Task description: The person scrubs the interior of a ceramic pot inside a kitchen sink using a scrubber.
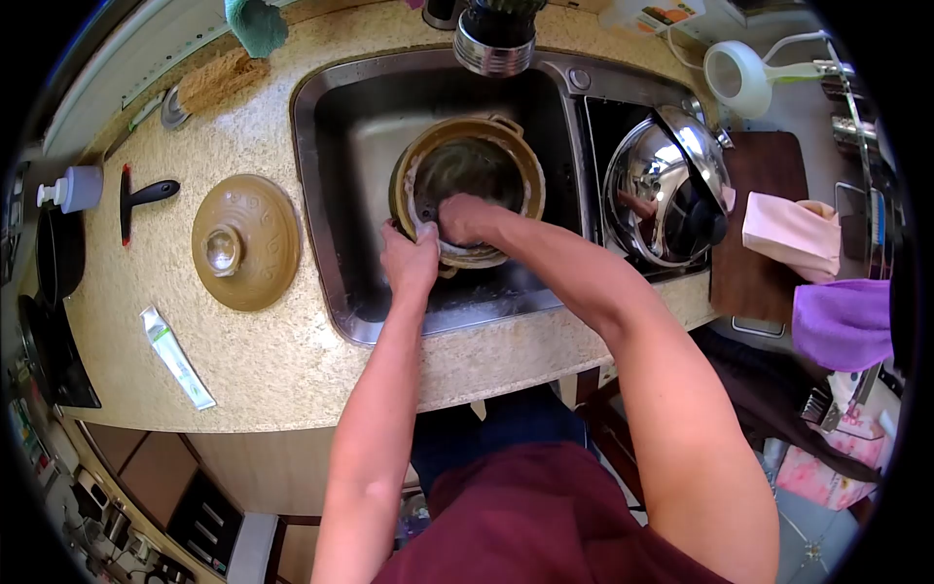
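A brown clay pot [532, 182] with dark water and some suds inside sits in the left basin of the steel sink [341, 127]. My left hand [410, 255] grips the pot's near left rim, fingers wrapped over the edge. Inside the pot, against its near inner wall, is my right hand [467, 218], its fingers curled; whatever they hold is hidden. The pot's tan lid [263, 238] lies on the counter left of the sink, knob up.
A steel domed lid [647, 185] covers the smaller right basin. The faucet head [494, 44] hangs over the sink's back edge. Left are a black-handled squeegee [146, 197], a white tube [177, 358] and a pump bottle [80, 189]; right, a wooden board [754, 243] and cloths.
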Demonstrator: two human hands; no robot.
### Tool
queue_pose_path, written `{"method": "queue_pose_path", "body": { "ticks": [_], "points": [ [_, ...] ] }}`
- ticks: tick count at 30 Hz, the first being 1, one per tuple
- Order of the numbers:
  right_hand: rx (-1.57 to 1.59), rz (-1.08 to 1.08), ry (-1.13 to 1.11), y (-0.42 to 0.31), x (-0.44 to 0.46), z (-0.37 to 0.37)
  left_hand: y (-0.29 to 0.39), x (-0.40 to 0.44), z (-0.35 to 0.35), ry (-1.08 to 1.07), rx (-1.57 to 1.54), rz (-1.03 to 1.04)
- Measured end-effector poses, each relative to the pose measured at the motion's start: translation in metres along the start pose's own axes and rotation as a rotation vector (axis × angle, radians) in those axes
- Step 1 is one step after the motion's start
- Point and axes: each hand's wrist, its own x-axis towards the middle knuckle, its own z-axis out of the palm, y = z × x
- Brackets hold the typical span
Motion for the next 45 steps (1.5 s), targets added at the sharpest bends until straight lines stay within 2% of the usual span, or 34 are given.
{"method": "queue_pose_path", "body": {
  "ticks": [1,2,3,5,7,9,10,11,13,14,15,17,19,20,21,23,25,27,28,29,32,35,36,37,39,40,42,43,44,45],
  "points": [
    [-0.046,-0.123,0.021,-0.002,0.002,0.001,-0.003,0.003,0.002,-0.084,-0.060,-0.044],
    [0.006,-0.030,0.096,0.000,0.000,-0.006,-0.009,0.005,0.003,-0.169,-0.109,-0.088],
    [0.132,0.108,0.145,-0.003,-0.015,-0.034,-0.012,0.006,0.006,-0.167,-0.099,-0.089],
    [0.072,0.043,0.117,0.012,0.001,-0.022,-0.018,0.008,0.011,-0.178,-0.184,-0.077],
    [0.153,0.065,0.059,0.006,-0.003,-0.006,-0.023,0.006,0.012,-0.225,-0.247,-0.080],
    [0.409,-0.200,0.496,0.005,0.001,0.014,-0.016,0.006,0.010,-0.248,-0.337,-0.076],
    [0.407,-0.133,0.633,0.013,0.004,0.015,-0.013,0.001,0.010,-0.248,-0.368,-0.108],
    [0.357,0.184,0.492,0.015,0.005,0.002,-0.010,-0.001,0.009,-0.250,-0.399,-0.136],
    [0.533,0.440,0.346,0.021,0.009,-0.008,-0.018,-0.001,0.010,-0.235,-0.382,-0.118],
    [0.385,0.285,0.272,0.024,0.029,0.006,-0.018,0.000,0.010,-0.262,-0.370,-0.125],
    [0.390,0.293,0.280,0.019,0.034,0.009,-0.012,0.000,0.010,-0.287,-0.364,-0.131],
    [0.291,0.028,0.267,0.000,0.045,0.013,-0.007,-0.002,0.008,-0.288,-0.379,-0.110],
    [0.437,0.073,0.421,-0.021,0.046,0.014,-0.008,-0.004,0.008,-0.284,-0.375,-0.113],
    [0.435,0.185,0.424,-0.027,0.019,-0.005,-0.009,-0.004,0.009,-0.288,-0.375,-0.113],
    [0.432,0.185,0.426,-0.016,0.019,-0.004,-0.009,-0.003,0.009,-0.285,-0.373,-0.141],
    [0.656,0.459,0.384,0.003,0.020,-0.003,-0.010,-0.001,0.008,-0.278,-0.366,-0.168],
    [0.581,0.427,0.375,-0.009,0.029,0.000,-0.010,-0.001,0.009,-0.265,-0.356,-0.174],
    [0.252,-0.007,0.267,-0.028,0.044,0.000,-0.012,0.004,0.010,-0.293,-0.392,-0.151],
    [0.303,-0.067,0.285,-0.028,0.036,-0.004,-0.016,0.002,0.010,-0.324,-0.424,-0.132],
    [0.302,-0.064,0.287,-0.022,0.031,-0.007,-0.015,0.000,0.010,-0.327,-0.424,-0.130],
    [0.028,0.153,0.164,0.011,0.014,-0.012,-0.009,-0.002,0.008,-0.262,-0.368,-0.143],
    [0.072,0.278,0.104,0.018,0.012,0.013,-0.008,-0.001,0.008,-0.285,-0.378,-0.179],
    [0.021,0.266,-0.025,0.013,0.000,0.003,-0.008,-0.003,0.007,-0.284,-0.382,-0.179],
    [0.018,0.267,-0.022,0.009,-0.007,-0.008,-0.008,-0.005,0.005,-0.301,-0.401,-0.153],
    [-0.032,0.186,-0.035,0.002,-0.009,-0.019,-0.008,-0.003,0.006,-0.310,-0.424,-0.127],
    [-0.035,0.176,-0.037,0.000,-0.004,-0.015,-0.008,-0.002,0.009,-0.249,-0.344,-0.128],
    [-0.041,-0.365,0.028,0.001,0.015,0.005,-0.014,0.001,0.011,-0.182,-0.262,-0.129],
    [-0.043,-0.370,0.031,0.002,0.022,0.015,-0.018,0.003,0.011,-0.103,-0.213,-0.032],
    [0.121,-0.361,0.094,0.001,0.025,0.020,-0.019,0.005,0.011,-0.023,-0.162,0.064],
    [0.286,-0.349,0.157,0.001,0.029,0.024,-0.020,0.007,0.011,-0.018,-0.162,0.063]
  ]
}}
